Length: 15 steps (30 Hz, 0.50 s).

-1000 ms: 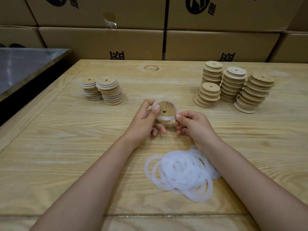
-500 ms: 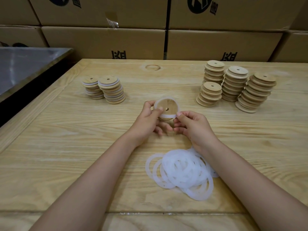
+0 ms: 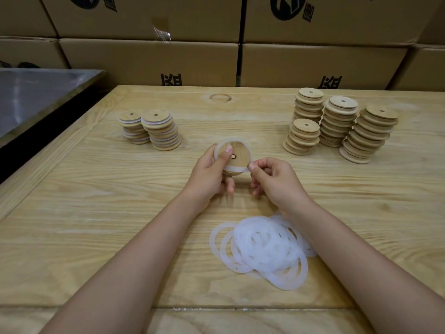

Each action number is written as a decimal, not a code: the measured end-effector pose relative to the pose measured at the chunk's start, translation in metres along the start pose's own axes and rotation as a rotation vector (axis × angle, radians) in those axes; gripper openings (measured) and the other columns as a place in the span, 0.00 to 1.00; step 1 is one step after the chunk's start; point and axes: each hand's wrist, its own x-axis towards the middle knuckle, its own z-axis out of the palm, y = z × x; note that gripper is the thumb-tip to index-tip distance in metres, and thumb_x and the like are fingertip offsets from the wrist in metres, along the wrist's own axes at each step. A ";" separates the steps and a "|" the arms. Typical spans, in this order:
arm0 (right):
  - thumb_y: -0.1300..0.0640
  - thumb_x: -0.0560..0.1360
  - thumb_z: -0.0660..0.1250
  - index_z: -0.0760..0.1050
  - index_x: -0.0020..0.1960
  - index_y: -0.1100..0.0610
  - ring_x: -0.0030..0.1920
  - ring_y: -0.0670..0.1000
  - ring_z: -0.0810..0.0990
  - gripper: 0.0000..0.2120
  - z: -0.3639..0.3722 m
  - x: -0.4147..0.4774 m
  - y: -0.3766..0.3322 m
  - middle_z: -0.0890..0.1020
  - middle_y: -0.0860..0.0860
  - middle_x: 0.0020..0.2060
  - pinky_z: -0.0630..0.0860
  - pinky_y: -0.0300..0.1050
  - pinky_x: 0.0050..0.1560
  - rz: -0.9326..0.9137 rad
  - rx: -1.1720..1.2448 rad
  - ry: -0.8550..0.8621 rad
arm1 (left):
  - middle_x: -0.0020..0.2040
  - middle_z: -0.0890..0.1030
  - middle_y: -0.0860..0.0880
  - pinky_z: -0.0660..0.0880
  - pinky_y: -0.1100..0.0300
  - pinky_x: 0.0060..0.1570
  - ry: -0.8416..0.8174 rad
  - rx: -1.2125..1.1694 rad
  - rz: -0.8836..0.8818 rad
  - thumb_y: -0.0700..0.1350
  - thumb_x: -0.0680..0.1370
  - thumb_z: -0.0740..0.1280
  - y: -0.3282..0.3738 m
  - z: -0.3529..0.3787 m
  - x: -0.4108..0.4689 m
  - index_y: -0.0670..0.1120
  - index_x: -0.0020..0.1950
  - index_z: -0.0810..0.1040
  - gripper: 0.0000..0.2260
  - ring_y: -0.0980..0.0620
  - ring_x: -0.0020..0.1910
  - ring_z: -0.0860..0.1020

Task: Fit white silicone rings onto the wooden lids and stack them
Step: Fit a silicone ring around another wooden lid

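Note:
My left hand (image 3: 212, 174) holds a round wooden lid (image 3: 239, 156) with a centre hole above the table, thumb pressed on its face. A white silicone ring (image 3: 237, 168) lies around the lid's raised part. My right hand (image 3: 274, 179) pinches the ring at its lower right edge. A loose pile of white silicone rings (image 3: 262, 247) lies on the table near me. Two stacks of lids with rings fitted (image 3: 150, 128) stand at the left. Several stacks of bare wooden lids (image 3: 337, 124) stand at the right.
The wooden table (image 3: 96, 213) has a raised border along its left edge. A grey metal surface (image 3: 31, 95) adjoins it at the far left. Cardboard boxes (image 3: 313, 63) form a wall behind the table.
My left thumb has slid further onto the lid's face, and my right fingers have moved along the ring's lower edge. The stacks and the ring pile stay put.

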 end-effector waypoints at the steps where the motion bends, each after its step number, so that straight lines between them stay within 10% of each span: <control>1: 0.59 0.78 0.64 0.74 0.41 0.57 0.24 0.46 0.73 0.07 0.000 -0.001 0.001 0.75 0.49 0.26 0.74 0.40 0.30 0.000 0.024 0.008 | 0.36 0.80 0.52 0.58 0.70 0.17 -0.009 0.004 0.001 0.50 0.82 0.58 0.000 0.000 0.000 0.49 0.50 0.72 0.07 0.54 0.19 0.72; 5: 0.60 0.79 0.63 0.75 0.39 0.59 0.28 0.47 0.75 0.10 0.002 -0.004 0.005 0.75 0.51 0.28 0.76 0.39 0.31 0.038 0.257 -0.003 | 0.51 0.80 0.43 0.57 0.66 0.19 -0.059 0.050 0.009 0.51 0.82 0.56 0.001 0.002 0.000 0.52 0.53 0.72 0.07 0.53 0.23 0.74; 9: 0.62 0.78 0.64 0.76 0.41 0.60 0.33 0.47 0.78 0.08 0.002 -0.004 0.002 0.78 0.51 0.31 0.78 0.40 0.35 0.077 0.445 -0.034 | 0.41 0.79 0.59 0.64 0.65 0.24 -0.036 0.110 0.026 0.54 0.81 0.57 0.000 0.001 0.000 0.60 0.49 0.74 0.06 0.57 0.31 0.72; 15: 0.62 0.76 0.67 0.76 0.42 0.60 0.32 0.47 0.78 0.04 0.001 -0.002 0.004 0.79 0.52 0.32 0.78 0.40 0.36 0.038 0.313 0.051 | 0.47 0.80 0.49 0.77 0.59 0.43 -0.037 0.075 0.109 0.45 0.79 0.63 -0.004 -0.003 0.003 0.50 0.51 0.77 0.04 0.53 0.46 0.78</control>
